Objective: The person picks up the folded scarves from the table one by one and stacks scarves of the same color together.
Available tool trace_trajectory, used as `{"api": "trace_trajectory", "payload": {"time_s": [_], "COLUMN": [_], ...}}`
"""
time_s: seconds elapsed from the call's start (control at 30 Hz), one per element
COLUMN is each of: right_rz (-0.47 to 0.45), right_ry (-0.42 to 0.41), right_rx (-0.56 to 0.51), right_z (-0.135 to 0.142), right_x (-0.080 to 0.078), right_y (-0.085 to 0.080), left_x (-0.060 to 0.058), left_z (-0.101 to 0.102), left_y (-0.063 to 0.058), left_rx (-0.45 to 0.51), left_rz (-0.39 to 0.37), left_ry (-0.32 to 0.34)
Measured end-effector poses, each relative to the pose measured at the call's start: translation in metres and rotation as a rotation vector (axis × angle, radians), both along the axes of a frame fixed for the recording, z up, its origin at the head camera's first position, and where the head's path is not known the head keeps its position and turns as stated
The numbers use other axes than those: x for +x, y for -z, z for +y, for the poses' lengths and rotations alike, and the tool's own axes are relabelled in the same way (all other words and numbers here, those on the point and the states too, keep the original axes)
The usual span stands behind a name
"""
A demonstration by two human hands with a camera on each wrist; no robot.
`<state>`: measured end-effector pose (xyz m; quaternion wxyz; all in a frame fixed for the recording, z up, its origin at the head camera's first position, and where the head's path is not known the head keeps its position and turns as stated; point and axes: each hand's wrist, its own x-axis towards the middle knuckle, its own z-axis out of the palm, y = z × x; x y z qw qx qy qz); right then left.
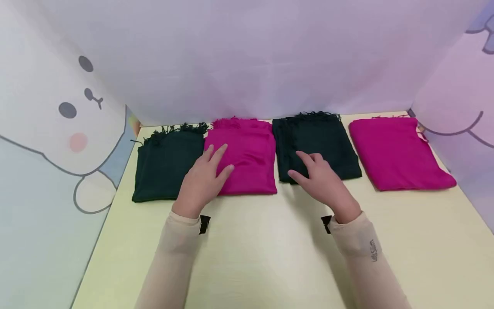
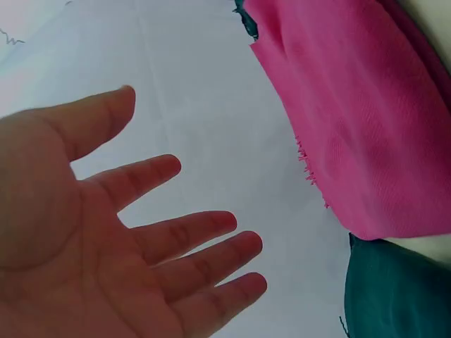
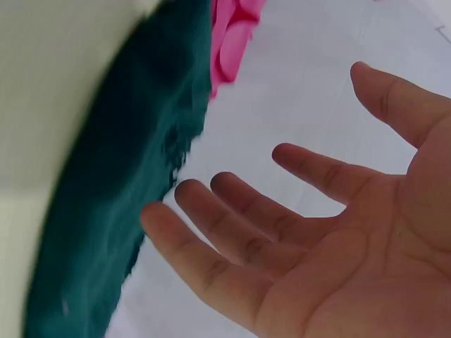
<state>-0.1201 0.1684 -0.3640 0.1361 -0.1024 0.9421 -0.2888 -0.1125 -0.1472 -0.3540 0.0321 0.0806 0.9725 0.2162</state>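
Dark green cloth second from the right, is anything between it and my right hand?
Nothing visible: in the head view, your right hand overlaps the near part of the dark green cloth, with no object between.

Soft, bright light leaves a faint shadow (image 1: 310, 219) below my right hand (image 1: 323, 182); its wrist view blurs the green fringed shawl (image 3: 116, 176).

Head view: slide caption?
Left hand and right hand over a row of four folded fringed shawls, alternating dark green and magenta.
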Motion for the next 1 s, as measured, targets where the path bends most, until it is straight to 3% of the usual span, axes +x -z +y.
{"api": "trace_trajectory", "payload": {"time_s": [0.1,0.2,0.37,0.53,0.7,0.83,1.0], "right_rz": [0.005,-0.025,-0.106,-0.071,-0.096,-0.143,-0.197], "right_ry": [0.001,-0.004,0.019,0.105,0.146,0.181,0.253], "right_rx": [-0.012,-0.035,-0.019,0.013,-0.067,-0.150,-0.242], "right_z": [-0.013,-0.029,-0.051,-0.067,-0.079,-0.084,-0.088], "right_x": [0.000,-0.002,-0.001,-0.004,-0.005,-0.007,-0.012], "right_y": [0.007,0.013,0.025,0.037,0.046,0.050,0.050], "left_x": [0.005,0.008,0.012,0.016,0.016,0.011,0.002], "left_z": [-0.004,-0.010,-0.019,-0.029,-0.039,-0.041,-0.036], "left_y": [0.003,0.013,0.034,0.048,0.055,0.058,0.058], "left_rx": [0.050,0.097,0.136,0.200,0.229,0.329,0.378], "left_rz": [-0.012,-0.055,-0.146,-0.206,-0.282,-0.334,-0.302], "left_ry": [0.000,-0.025,-0.124,-0.222,-0.288,-0.308,-0.320]}}
